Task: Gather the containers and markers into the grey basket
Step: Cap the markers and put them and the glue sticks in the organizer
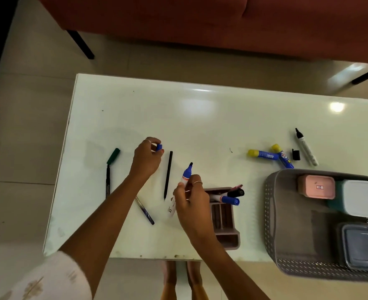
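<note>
White table point(200, 118), seen from above, long axis left to right. Grey basket point(287, 245) at the near right corner, overhanging the near edge; inside it a pink container point(316, 187), a white-lidded container point(363, 197) and a dark clear-lidded container point(361, 245). Brown organiser point(227, 232) at the near centre, with a blue-capped marker point(229, 200) and a black-capped marker point(236, 193) lying across its far end.

Right hand point(191, 200): fingers curled round the barrel of an uncapped blue marker point(186, 173), tip pointing away and slightly right, long axis near to far, just left of the organiser. Left hand point(146, 158): fingertips pinching a blue cap point(159, 147) just above the table.

Lying loose: a black pen point(168, 175) between the hands, axis near to far; a green-capped pen point(110, 169) at left; a dark blue pen point(145, 211); two yellow-capped glue sticks point(269, 155), an uncapped black marker point(305, 147) and its black cap point(296, 154) beyond the basket.
</note>
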Action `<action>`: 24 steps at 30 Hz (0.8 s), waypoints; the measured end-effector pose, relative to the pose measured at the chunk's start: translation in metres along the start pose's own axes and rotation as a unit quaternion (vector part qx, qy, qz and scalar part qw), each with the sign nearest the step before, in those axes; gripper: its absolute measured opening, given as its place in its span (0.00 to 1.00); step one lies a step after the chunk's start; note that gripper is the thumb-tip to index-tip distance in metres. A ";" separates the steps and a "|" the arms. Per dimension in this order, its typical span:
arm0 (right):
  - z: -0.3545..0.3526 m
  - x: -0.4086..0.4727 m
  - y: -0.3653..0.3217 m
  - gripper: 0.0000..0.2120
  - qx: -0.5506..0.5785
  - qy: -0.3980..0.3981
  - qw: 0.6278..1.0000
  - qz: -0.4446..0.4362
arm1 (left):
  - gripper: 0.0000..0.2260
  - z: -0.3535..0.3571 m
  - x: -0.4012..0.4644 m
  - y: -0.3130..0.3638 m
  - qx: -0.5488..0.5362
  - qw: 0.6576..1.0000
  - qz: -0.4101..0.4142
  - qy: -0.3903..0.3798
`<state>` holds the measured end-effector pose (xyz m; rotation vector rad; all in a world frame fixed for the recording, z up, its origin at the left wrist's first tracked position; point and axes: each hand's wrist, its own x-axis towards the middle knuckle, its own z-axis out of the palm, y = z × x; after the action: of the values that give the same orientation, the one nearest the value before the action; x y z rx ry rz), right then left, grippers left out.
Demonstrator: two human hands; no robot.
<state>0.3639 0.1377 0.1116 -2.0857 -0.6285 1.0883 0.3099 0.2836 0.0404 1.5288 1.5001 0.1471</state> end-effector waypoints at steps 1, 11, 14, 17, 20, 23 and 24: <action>-0.002 -0.003 0.001 0.04 -0.014 0.001 1.000 -0.007 | 0.13 -0.003 -0.009 0.001 -0.080 0.996 -0.036 -0.020; -0.017 -0.038 0.004 0.04 -0.039 0.005 0.998 -0.054 | 0.14 -0.025 -0.099 0.009 -0.482 0.858 -0.128 -0.122; -0.017 -0.052 0.008 0.04 -0.019 -0.013 0.999 -0.040 | 0.14 -0.024 -0.115 0.011 -0.496 0.853 -0.111 -0.116; -0.016 -0.063 0.009 0.04 -0.007 -0.018 0.999 -0.049 | 0.14 -0.024 -0.126 0.010 -0.504 0.850 -0.107 -0.105; -0.014 -0.070 0.012 0.04 -0.021 -0.020 0.999 -0.042 | 0.14 -0.022 -0.135 0.007 -0.517 0.842 -0.113 -0.102; -0.014 -0.073 0.014 0.06 -0.025 -0.019 0.999 -0.038 | 0.14 -0.021 -0.143 0.003 -0.526 0.836 -0.122 -0.097; -0.014 -0.073 0.015 0.07 -0.024 -0.021 0.999 -0.035 | 0.14 -0.021 -0.146 0.002 -0.533 0.832 -0.124 -0.095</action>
<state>0.3386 0.0735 0.1432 -2.0696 -0.7499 1.0900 0.2623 0.1740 0.1275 0.4216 1.0972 0.5556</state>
